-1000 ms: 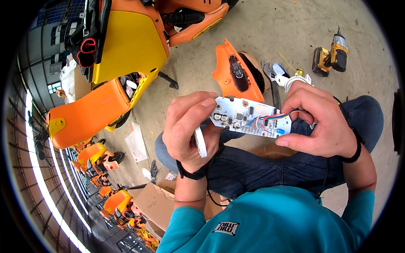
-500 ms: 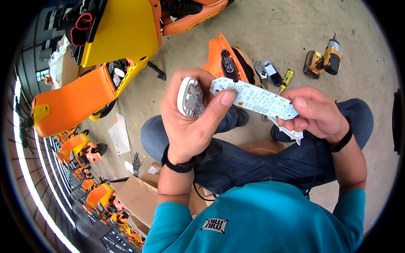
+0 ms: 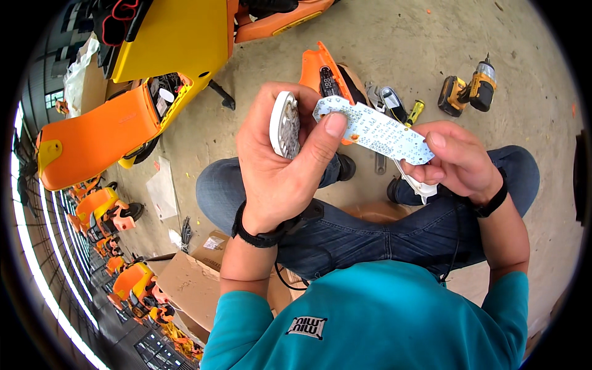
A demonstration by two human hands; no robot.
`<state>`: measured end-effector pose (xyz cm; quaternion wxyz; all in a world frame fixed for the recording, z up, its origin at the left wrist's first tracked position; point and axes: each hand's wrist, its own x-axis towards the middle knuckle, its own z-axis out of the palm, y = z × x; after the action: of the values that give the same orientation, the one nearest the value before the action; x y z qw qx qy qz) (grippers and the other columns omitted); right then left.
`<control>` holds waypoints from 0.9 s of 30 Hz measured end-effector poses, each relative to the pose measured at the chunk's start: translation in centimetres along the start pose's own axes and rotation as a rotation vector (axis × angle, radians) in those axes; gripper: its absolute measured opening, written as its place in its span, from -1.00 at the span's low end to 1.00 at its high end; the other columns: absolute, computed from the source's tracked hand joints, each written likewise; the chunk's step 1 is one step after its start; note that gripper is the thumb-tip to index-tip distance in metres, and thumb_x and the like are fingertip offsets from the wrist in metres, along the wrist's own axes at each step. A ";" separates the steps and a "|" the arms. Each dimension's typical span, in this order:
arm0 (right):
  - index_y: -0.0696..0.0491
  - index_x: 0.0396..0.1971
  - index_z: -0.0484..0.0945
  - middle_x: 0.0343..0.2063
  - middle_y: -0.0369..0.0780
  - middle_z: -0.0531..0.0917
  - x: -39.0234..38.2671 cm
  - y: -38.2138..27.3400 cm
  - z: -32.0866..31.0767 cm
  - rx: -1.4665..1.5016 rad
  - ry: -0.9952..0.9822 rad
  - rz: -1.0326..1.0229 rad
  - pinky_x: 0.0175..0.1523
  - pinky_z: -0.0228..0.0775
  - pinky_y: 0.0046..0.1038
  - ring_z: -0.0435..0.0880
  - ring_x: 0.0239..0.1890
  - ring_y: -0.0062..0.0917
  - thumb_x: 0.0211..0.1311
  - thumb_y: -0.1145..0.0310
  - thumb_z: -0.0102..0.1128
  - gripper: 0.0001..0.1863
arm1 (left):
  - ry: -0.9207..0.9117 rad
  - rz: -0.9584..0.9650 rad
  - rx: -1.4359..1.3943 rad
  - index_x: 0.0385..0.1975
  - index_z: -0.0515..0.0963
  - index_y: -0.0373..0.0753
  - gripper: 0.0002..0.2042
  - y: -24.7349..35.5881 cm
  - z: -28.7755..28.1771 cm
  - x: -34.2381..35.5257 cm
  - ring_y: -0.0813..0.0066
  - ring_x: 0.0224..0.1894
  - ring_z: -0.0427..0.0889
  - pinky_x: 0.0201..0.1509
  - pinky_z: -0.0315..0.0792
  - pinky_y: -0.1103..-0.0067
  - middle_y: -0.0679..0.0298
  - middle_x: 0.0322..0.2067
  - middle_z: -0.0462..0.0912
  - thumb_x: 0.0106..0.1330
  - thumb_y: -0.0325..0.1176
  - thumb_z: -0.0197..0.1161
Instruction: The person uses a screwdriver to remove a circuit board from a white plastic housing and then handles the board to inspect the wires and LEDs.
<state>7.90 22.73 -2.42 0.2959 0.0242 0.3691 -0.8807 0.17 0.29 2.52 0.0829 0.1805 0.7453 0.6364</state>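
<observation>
A long, pale blue-white circuit board [image 3: 376,132] with clipped corners is held up between my two hands, its dotted face toward me. My left hand [image 3: 271,160] is closed, with the thumb pressing the board's left end. Between the palm and fingers of that same hand sits a white oval plastic housing [image 3: 282,126], turned nearly edge-on, its ribbed grey inside facing the board. At the board's right end, the thumb and fingers of my right hand [image 3: 459,154] pinch it. Below that end hangs a white plastic piece [image 3: 420,190], partly hidden by the right fingers; whether they grip it is unclear.
On the floor ahead lie an orange panel with a black display [image 3: 328,83], a yellow screwdriver [image 3: 415,112] and a yellow-black cordless drill [image 3: 468,89]. An orange-yellow small motorbike [image 3: 172,46] stands at the left. An open cardboard box [image 3: 188,287] sits beside my left leg.
The white oval housing in my left hand has turned more edge-on. My hands keep hold of the circuit board, which has shifted slightly. The whole view has moved a little.
</observation>
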 end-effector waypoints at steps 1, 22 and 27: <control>0.26 -0.28 0.53 -0.54 -0.30 0.50 0.0 0.0 0.0 -0.016 -0.003 -0.003 -0.56 0.01 -0.76 0.22 -0.62 -0.85 0.34 0.14 0.00 -0.60 | -0.003 -0.005 -0.007 -0.34 0.44 -0.28 -0.81 0.1 0.0 0.0 0.80 -0.53 0.33 -0.48 0.21 0.79 0.45 -0.55 0.46 0.17 -0.43 0.34; 0.17 -0.28 0.47 -0.46 -0.41 0.44 0.3 0.4 0.8 -0.551 0.277 -0.239 -0.44 0.05 -0.74 0.23 -0.52 -0.84 0.03 0.35 0.37 -0.68 | -0.051 -0.050 -0.064 -0.05 0.44 -0.34 -0.59 -0.3 -0.4 0.0 0.72 -0.39 0.46 -0.30 0.39 0.77 0.35 -0.37 0.52 0.10 -0.48 0.39; 0.18 -0.20 0.47 -0.34 -0.33 0.39 0.0 -0.3 0.7 -0.756 0.292 -0.229 -0.41 0.06 -0.75 0.26 -0.47 -0.80 0.00 0.34 0.39 -0.60 | -0.057 -0.074 -0.130 0.01 0.42 -0.35 -0.56 -0.2 -0.2 0.0 0.68 -0.30 0.49 -0.23 0.42 0.75 0.30 -0.25 0.53 0.12 -0.49 0.37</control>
<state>7.88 22.42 -1.73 0.1287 -0.0028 0.7046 -0.6978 0.09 0.08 2.34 0.1390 0.1654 0.7058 0.6747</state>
